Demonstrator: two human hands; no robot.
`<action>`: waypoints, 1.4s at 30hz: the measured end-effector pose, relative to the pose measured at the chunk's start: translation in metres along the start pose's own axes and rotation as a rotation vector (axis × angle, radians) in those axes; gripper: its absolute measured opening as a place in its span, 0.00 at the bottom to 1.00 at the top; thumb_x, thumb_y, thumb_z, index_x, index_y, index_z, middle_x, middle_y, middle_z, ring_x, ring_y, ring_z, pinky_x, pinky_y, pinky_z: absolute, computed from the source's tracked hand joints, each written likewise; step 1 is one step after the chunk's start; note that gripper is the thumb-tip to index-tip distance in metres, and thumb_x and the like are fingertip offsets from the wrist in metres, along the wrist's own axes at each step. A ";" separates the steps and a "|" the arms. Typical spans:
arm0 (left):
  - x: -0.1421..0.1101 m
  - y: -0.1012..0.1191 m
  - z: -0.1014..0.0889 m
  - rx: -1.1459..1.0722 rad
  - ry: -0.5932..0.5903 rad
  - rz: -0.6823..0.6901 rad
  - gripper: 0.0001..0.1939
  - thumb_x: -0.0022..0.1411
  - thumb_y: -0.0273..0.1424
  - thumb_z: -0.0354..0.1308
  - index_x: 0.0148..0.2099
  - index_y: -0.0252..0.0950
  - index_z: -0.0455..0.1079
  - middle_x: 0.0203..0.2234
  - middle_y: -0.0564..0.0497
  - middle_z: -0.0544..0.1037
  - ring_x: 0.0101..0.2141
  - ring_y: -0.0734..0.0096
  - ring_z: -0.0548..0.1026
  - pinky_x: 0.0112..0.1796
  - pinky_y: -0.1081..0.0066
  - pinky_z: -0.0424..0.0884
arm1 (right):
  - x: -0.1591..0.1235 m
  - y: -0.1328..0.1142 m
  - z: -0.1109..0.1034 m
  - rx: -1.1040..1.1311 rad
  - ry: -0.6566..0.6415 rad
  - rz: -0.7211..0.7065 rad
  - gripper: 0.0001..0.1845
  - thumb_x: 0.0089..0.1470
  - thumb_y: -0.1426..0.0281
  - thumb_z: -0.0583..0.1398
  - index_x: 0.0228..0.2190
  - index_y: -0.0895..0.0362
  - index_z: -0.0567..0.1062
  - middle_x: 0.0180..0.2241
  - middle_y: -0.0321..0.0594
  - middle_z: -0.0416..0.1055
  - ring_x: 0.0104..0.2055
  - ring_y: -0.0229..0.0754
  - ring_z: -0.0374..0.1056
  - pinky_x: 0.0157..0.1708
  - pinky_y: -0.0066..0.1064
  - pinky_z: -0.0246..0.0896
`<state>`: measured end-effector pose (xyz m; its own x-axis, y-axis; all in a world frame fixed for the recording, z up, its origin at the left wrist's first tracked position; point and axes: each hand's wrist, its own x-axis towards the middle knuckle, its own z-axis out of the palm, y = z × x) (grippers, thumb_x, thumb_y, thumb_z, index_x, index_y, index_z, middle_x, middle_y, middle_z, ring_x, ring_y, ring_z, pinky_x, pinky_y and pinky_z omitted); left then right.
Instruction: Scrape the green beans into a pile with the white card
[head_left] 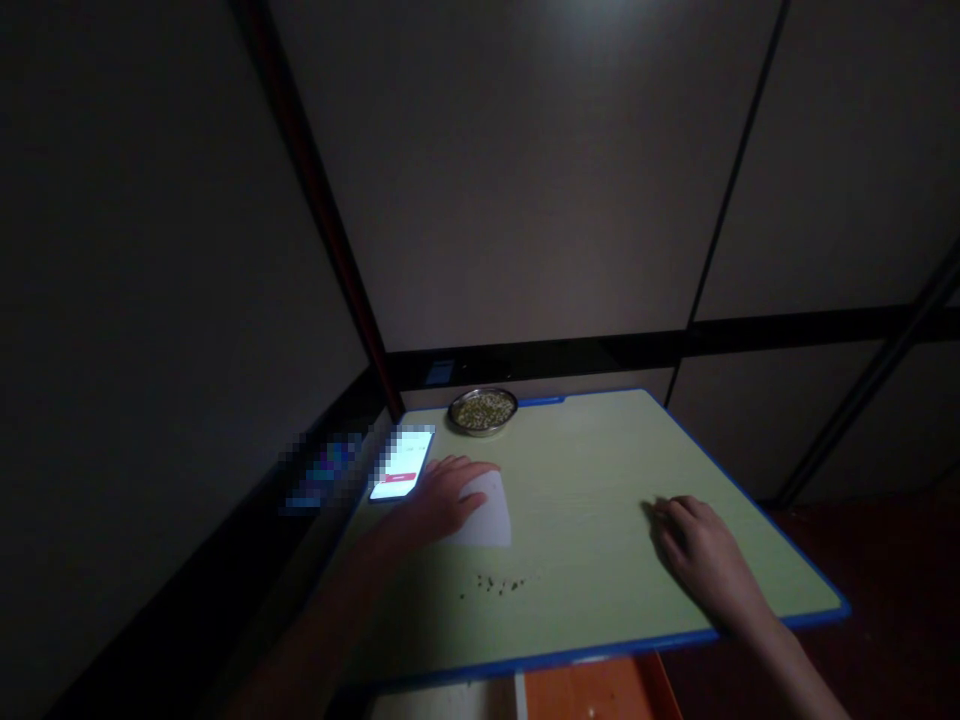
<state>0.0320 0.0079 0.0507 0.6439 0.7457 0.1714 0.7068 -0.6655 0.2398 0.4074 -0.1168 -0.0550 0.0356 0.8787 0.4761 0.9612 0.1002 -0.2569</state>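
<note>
My left hand (450, 492) lies over a piece of white paper (491, 520) on the light green table, its fingers stretched out and the thumb apart on the paper. Several small dark seeds or beans (499, 584) lie scattered on the tabletop, nearer to me than the paper. On the right part of the table rests my right hand (694, 545), its fingers curled in; whatever may be inside them is hidden. Near the far edge stands a round metal dish (484, 413) with many small green and pale beans or seeds in it.
A phone (405, 465) with a lit screen lies at the table's left edge, next to my left hand. The table (592, 450) has a blue rim and stands against wall panels. An orange tray or drawer (592, 690) shows below the near edge. The light is dim.
</note>
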 end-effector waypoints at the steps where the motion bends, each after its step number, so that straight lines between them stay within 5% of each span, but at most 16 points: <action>1: 0.001 0.008 -0.003 0.010 0.026 0.012 0.20 0.60 0.33 0.53 0.55 0.42 0.68 0.48 0.49 0.75 0.48 0.61 0.68 0.51 0.61 0.58 | 0.000 0.001 0.001 0.002 0.000 -0.003 0.11 0.58 0.65 0.53 0.39 0.55 0.73 0.37 0.47 0.71 0.38 0.48 0.66 0.40 0.39 0.60; 7: 0.008 0.074 0.000 -0.001 0.024 0.181 0.17 0.57 0.43 0.59 0.47 0.43 0.71 0.39 0.50 0.75 0.44 0.62 0.68 0.46 0.63 0.58 | -0.001 0.005 0.005 0.013 -0.003 -0.014 0.12 0.58 0.64 0.53 0.39 0.55 0.73 0.37 0.47 0.71 0.39 0.49 0.67 0.40 0.39 0.60; 11: 0.013 0.091 0.010 0.020 0.026 0.241 0.19 0.53 0.49 0.62 0.39 0.40 0.71 0.35 0.51 0.74 0.41 0.64 0.69 0.43 0.65 0.58 | -0.001 0.005 0.005 0.013 -0.008 -0.012 0.11 0.58 0.65 0.54 0.39 0.55 0.73 0.37 0.47 0.71 0.39 0.49 0.67 0.40 0.39 0.60; 16: 0.015 0.087 0.019 0.056 0.089 0.335 0.23 0.53 0.54 0.58 0.30 0.38 0.68 0.29 0.52 0.74 0.36 0.66 0.69 0.40 0.66 0.57 | -0.001 0.007 0.007 0.026 -0.006 -0.012 0.11 0.58 0.65 0.54 0.38 0.54 0.73 0.36 0.46 0.71 0.39 0.48 0.67 0.40 0.38 0.60; 24: 0.020 0.079 0.044 0.075 0.435 0.356 0.20 0.62 0.38 0.53 0.20 0.36 0.60 0.17 0.55 0.68 0.25 0.74 0.65 0.35 0.68 0.56 | -0.001 0.010 0.011 0.031 0.006 -0.022 0.09 0.57 0.66 0.54 0.38 0.53 0.73 0.37 0.46 0.71 0.39 0.48 0.67 0.41 0.39 0.60; 30: 0.011 0.078 0.061 -0.020 0.498 0.412 0.19 0.64 0.29 0.46 0.20 0.36 0.58 0.15 0.55 0.65 0.23 0.76 0.63 0.34 0.68 0.57 | -0.001 0.009 0.012 0.042 0.015 -0.010 0.10 0.57 0.66 0.55 0.38 0.53 0.73 0.38 0.45 0.72 0.39 0.48 0.68 0.40 0.38 0.60; 42: -0.009 0.058 0.058 -0.036 0.493 0.527 0.15 0.61 0.27 0.43 0.21 0.37 0.56 0.16 0.53 0.62 0.25 0.72 0.60 0.32 0.66 0.56 | 0.000 0.006 0.007 0.033 -0.009 0.005 0.10 0.58 0.65 0.54 0.37 0.54 0.74 0.37 0.46 0.71 0.39 0.48 0.67 0.41 0.39 0.60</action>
<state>0.0840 -0.0388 0.0080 0.6834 0.2597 0.6822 0.3228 -0.9458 0.0366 0.4108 -0.1129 -0.0627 0.0379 0.8835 0.4668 0.9514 0.1109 -0.2872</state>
